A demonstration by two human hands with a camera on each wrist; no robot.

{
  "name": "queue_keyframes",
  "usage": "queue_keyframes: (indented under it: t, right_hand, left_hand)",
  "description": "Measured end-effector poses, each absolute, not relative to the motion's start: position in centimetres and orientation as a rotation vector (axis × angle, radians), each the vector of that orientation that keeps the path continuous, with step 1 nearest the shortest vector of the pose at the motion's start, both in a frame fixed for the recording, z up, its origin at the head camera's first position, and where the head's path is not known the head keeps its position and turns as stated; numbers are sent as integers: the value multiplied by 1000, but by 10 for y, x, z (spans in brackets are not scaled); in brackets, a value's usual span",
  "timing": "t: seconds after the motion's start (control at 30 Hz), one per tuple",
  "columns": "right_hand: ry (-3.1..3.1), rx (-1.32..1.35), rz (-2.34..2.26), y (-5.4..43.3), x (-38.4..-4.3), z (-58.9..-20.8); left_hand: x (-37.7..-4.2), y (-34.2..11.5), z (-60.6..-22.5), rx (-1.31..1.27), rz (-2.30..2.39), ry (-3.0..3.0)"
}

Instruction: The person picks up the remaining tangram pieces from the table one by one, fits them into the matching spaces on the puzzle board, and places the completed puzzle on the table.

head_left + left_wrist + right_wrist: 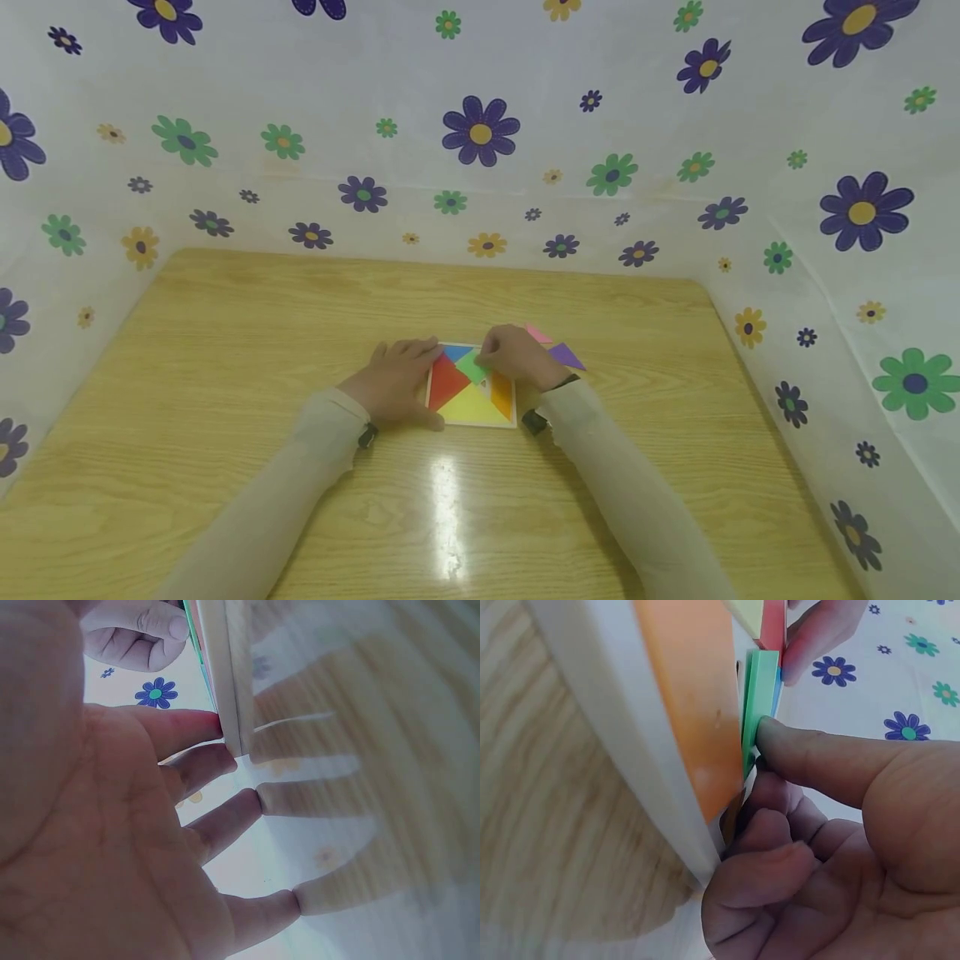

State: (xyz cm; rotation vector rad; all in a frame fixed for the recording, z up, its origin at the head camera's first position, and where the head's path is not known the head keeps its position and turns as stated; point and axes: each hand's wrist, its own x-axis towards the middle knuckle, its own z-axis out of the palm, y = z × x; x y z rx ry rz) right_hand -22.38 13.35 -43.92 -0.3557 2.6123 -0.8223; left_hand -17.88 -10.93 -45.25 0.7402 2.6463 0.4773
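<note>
A white square tangram tray [480, 426] lies on the wooden table, holding a red triangle [446, 385], a yellow triangle [472, 407], a blue piece [453, 354] and an orange piece [501, 397]. My right hand [517, 357] pinches a green tangram piece [761, 686] near the tray's upper right; its thumb presses the piece's edge, and the piece stands slightly proud of the tray in the right wrist view. My left hand [396, 382] rests along the tray's left side, fingers spread and nearly straight. In the left wrist view, its index fingertip touches the tray's edge.
A pink piece [537, 334] and a purple triangle [567, 357] lie on the table [285, 333] just right of the tray, partly beside the right wrist. A flower-printed white sheet [412, 158] surrounds the table at the back and sides.
</note>
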Motion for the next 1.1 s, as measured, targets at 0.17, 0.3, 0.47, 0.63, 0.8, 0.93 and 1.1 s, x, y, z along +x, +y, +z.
queue_keyframes:
  t: [0.17,0.3,0.47,0.63,0.8,0.93,1.1]
  right_hand:
    - [2637,-370,-809,134,-224,-439]
    - [2618,-327,-818,133,-222,-440]
    - [2551,-273,-850,132,-218,-439]
    - [2564,-254,-819,130,-217,-436]
    - [2583,-273,-786,126,-217,-434]
    - [2591,-276,-765,123,-217,-435]
    - [2599,-263,-739,122,-219,-436]
  left_hand:
    - [-178,-109,-451,744,485,2649]
    - [-178,-110,-453,739,480,2648]
    - [-180,-110,-456,748,465,2649]
    - [-180,-110,-456,753,479,2654]
    - [-180,-110,-457,763,450,2667]
    - [-180,-110,-460,763,440,2671]
    - [-181,-111,-461,771,443,2674]
